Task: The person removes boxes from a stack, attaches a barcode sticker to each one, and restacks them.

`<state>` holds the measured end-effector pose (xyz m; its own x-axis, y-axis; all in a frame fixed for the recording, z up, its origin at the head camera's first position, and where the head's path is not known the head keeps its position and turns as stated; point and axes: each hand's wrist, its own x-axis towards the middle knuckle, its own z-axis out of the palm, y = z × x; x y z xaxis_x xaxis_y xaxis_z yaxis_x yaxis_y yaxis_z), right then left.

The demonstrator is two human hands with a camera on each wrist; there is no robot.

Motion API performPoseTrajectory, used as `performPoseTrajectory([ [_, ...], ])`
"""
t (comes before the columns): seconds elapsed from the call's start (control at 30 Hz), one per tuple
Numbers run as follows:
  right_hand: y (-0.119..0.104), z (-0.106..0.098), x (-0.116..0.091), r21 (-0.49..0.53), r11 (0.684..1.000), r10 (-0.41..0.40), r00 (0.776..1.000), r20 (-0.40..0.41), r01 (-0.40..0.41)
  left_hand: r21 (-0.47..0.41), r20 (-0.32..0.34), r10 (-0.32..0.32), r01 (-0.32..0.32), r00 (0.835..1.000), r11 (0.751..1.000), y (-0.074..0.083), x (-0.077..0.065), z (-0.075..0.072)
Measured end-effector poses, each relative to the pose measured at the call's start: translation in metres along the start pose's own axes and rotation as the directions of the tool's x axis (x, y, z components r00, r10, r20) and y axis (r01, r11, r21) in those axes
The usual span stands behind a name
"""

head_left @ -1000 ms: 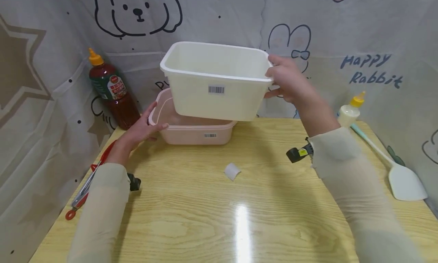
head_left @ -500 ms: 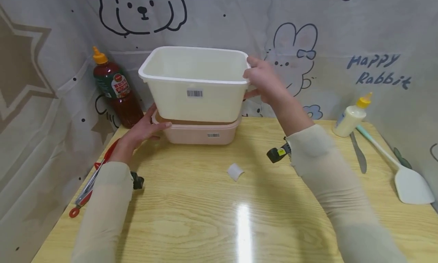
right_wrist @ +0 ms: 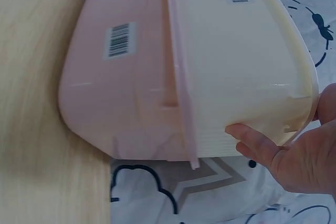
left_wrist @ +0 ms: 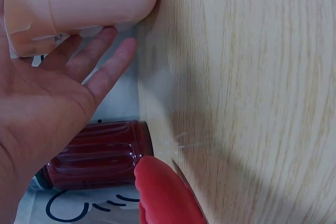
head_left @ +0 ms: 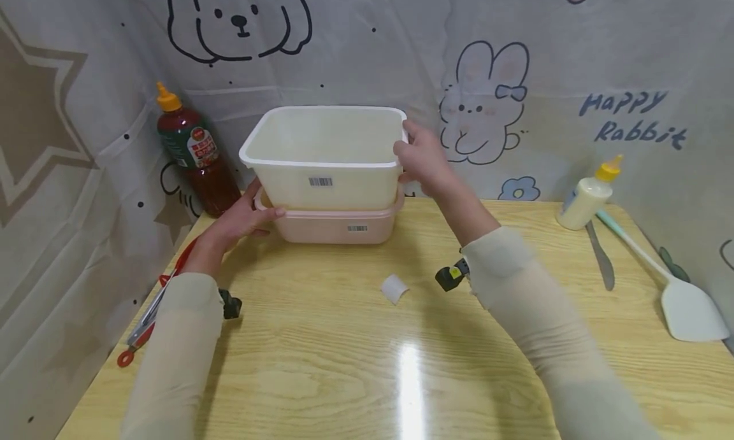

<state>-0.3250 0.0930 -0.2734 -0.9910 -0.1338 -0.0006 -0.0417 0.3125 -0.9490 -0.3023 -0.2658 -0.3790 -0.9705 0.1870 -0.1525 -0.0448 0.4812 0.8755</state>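
Note:
A white plastic storage bin [head_left: 281, 188] with a barcode label is partly lowered into a pink plastic storage bin [head_left: 312, 228], its rim and upper walls standing above the pink rim. The pink one rests on the wooden table. My left hand [head_left: 236, 221] holds the pink bin's left end, thumb along the front rim; in the left wrist view its fingers [left_wrist: 102, 59] touch the end wall. At the white bin's right end, my right hand [head_left: 425, 160] grips the rim. The right wrist view shows fingertips [right_wrist: 244, 132] against the white wall, the pink rim around its lower part.
A red sauce bottle [head_left: 197, 156] leans at the back left, with red-handled tongs [head_left: 151, 306] along the left edge. A scrap of white paper [head_left: 394, 288] lies mid-table. Rightward are a cream squeeze bottle [head_left: 585, 201], a spreader knife [head_left: 601, 262] and a white spatula [head_left: 690, 309].
My right hand has brought the white bin leftward over the pink bin and then down into it. The left hand keeps its hold on the pink bin.

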Motion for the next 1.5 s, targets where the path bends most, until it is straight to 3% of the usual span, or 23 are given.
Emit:
performPoseTrajectory([
  [0.17,0.013,0.009,-0.001,-0.021,1.0,-0.004,1.0,-0.017,0.004,-0.014,0.012,0.02,-0.02,1.0,1.0,-0.002,0.002,0.0],
  [0.5,0.032,0.028,-0.003,-0.22,0.973,-0.093,0.992,-0.086,0.072,-0.033,0.025,-0.015,0.015,1.0,0.999,-0.009,-0.002,-0.004],
  [0.67,0.037,0.03,0.001,-0.269,0.957,-0.125,0.99,-0.065,0.103,-0.027,0.017,-0.012,0.012,1.0,1.0,-0.01,-0.006,-0.01],
  [0.9,0.04,0.033,0.002,-0.315,0.944,-0.111,0.993,-0.029,0.097,-0.031,0.008,-0.023,0.023,1.0,0.999,-0.012,-0.012,-0.014],
  [1.13,0.038,0.03,-0.001,-0.408,0.906,-0.109,0.994,0.03,0.111,-0.064,0.003,-0.037,0.037,0.999,0.997,-0.012,-0.012,-0.014],
  [1.33,0.04,0.023,-0.004,-0.401,0.906,-0.125,0.991,0.051,0.134,-0.054,0.005,-0.025,0.025,1.0,0.998,-0.012,-0.009,-0.012],
  [1.5,0.041,0.014,-0.006,-0.343,0.931,-0.105,0.991,0.077,0.125,-0.058,0.005,-0.03,0.031,1.0,0.998,-0.011,-0.007,-0.013],
])
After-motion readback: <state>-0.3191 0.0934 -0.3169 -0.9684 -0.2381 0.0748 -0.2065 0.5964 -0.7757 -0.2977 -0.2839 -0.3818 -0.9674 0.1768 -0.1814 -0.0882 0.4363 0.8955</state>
